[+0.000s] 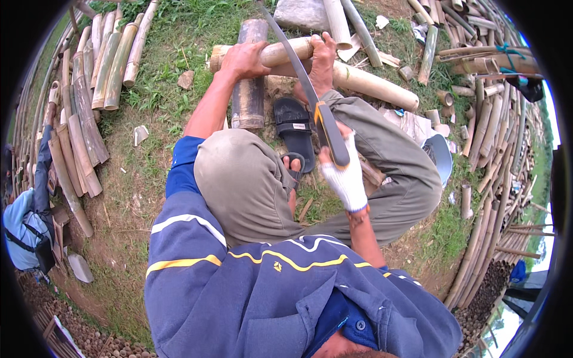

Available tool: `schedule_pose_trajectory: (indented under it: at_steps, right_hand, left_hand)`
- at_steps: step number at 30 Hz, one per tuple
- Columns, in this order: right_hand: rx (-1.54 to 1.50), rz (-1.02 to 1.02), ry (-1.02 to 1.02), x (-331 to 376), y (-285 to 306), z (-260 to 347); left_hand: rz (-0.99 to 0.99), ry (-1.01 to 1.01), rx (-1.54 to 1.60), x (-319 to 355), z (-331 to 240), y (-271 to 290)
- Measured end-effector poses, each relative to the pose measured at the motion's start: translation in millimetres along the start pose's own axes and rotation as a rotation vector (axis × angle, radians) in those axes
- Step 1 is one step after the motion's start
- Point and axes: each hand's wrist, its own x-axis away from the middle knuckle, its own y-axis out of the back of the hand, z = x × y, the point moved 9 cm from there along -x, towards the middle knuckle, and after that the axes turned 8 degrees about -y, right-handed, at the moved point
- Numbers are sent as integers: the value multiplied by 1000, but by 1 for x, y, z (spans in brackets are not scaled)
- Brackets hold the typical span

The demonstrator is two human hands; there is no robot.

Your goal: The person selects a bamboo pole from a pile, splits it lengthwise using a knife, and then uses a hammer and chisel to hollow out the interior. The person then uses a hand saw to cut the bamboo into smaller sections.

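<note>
Outdoors in flat daylight, the ground (161, 83) is patchy green grass worn down to bare brown earth nearer the lower left. A grey flat stone (301, 13) lies at the top of the scene. Left of the stone, a stack of cut bamboo lengths (107, 59) rests on the grass, with more weathered pieces (77, 149) below it. Right of the stone, long bamboo poles (495, 155) are heaped in a curving pile. Far left of the stone lies a light blue backpack (24, 230).
</note>
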Motion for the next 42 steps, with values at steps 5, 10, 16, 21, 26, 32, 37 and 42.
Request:
schedule_pose_trajectory:
  at_steps: [5,10,16,21,26,32,37,42]
  right_hand:
    - [9,42,-117,56,30,16]
    - [-50,-13,-39,-135,-23,-7]
    - [71,4,25,3,-2,5]
    - [155,52,-56,52,30,24]
    - [42,175,-251,-138,-47,-42]
    - [-23,61,-251,26,6,-17]
    - [70,44,-149,73,35,7]
    - [-28,56,-98,-116,-28,-12]
  left_hand:
    - [26,2,15,0,1,-3]
    - [-41,9,-20,-9,-4,6]
    - [18,30,9,9,6,5]
    - [-6,-32,32,-1,-5,-7]
    - [-69,-17,18,3,-9,-1]
    - [24,24,29,8,8,3]
    - [38,16,34,-1,-7,-2]
    - [-11,9,-1,-1,0,3]
